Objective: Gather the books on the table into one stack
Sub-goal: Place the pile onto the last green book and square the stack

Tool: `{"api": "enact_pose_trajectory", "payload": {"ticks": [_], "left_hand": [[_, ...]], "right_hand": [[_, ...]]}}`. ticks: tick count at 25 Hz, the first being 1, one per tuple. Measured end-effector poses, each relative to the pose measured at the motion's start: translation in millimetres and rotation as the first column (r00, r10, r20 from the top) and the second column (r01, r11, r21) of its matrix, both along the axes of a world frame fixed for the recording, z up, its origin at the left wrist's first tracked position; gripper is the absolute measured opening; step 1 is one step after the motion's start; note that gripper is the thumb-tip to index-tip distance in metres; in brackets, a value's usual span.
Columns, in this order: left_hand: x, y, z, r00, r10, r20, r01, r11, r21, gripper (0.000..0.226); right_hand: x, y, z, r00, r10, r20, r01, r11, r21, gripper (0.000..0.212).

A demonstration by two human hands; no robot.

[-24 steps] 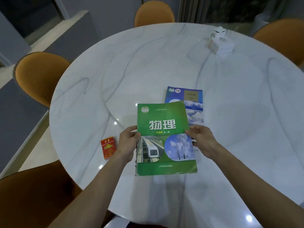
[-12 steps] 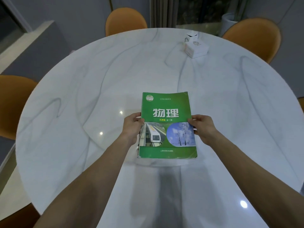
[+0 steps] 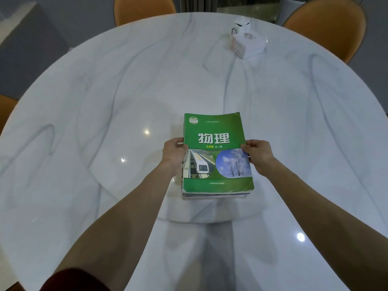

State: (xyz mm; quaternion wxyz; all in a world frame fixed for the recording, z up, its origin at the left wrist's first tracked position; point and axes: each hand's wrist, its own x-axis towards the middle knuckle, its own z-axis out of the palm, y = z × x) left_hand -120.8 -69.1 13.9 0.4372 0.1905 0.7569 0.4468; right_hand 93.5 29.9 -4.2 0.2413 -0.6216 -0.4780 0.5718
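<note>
A green textbook (image 3: pixel 216 141) with a train and a snowy tree on its cover lies on top of another book, of which only a thin edge (image 3: pixel 214 195) shows below it. The stack rests near the middle of the round white marble table (image 3: pixel 105 97). My left hand (image 3: pixel 174 156) grips the green book's left edge, thumb on the cover. On the opposite side, my right hand (image 3: pixel 258 154) holds the right edge the same way. The blue book underneath is hidden by the green cover.
A white tissue box (image 3: pixel 247 44) with a small white carton behind it stands at the far right of the table. Orange chairs stand at the back (image 3: pixel 142 7), back right (image 3: pixel 327 24) and left edge (image 3: pixel 5 110).
The green book was carried right and forward over the blue book and now covers it. The view shifted right, so the red packet on the left is out of sight.
</note>
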Motion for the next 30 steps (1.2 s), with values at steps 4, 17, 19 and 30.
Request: {"api": "enact_pose_trajectory", "payload": {"ticks": [4,17,19,30], "left_hand": [[1,4,-15,0.984,-0.095,-0.151,0.092,0.995,-0.029,0.030],[8,0,-26,0.807,-0.305,-0.505,0.217,0.949,-0.227,0.026],[11,-5,-30,0.786,-0.327,-0.525,0.212,0.940,-0.268,0.026],[16,-2,-36,0.783,-0.342,-0.520,0.214,0.933,-0.290,0.029]], "right_hand": [[2,0,-15,0.996,0.013,0.092,-0.015,1.000,0.019,0.012],[-6,-2,-24,0.916,0.074,0.395,-0.158,0.970,0.185,0.019],[-9,-3,-25,0.895,0.090,0.436,-0.197,0.959,0.206,0.022],[-15,-3,-23,0.870,0.037,0.492,-0.161,0.964,0.212,0.020]]}}
